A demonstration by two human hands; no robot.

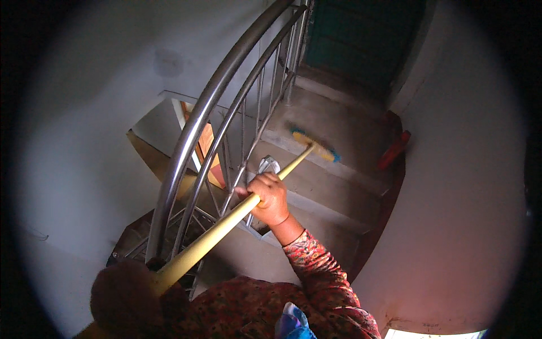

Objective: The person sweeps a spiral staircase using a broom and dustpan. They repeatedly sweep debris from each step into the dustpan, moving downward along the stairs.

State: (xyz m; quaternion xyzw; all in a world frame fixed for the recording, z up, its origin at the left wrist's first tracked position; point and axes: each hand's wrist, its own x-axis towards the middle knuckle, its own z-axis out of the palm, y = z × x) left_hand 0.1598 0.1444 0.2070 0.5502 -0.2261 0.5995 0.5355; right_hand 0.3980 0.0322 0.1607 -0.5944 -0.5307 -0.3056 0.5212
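A long yellow broom handle (211, 231) runs diagonally from the lower left towards the stairs. My right hand (269, 199) is closed around its middle, below a floral sleeve. In shadow at the lower left, my left hand (127, 292) is wrapped around the handle's upper end. The broom head (315, 146), yellow with blue bristles and slightly blurred, is at the edge of an upper concrete step (326, 112). Partly hidden behind my right hand is a pale, looped object (268, 163), whose kind I cannot tell.
A curved stainless steel railing (203, 114) borders the stairs on the left. Near the right wall (457, 178) a red object (394, 150) rests on the upper step. A dark green door (364, 38) stands at the top. Lower steps (326, 207) descend towards me.
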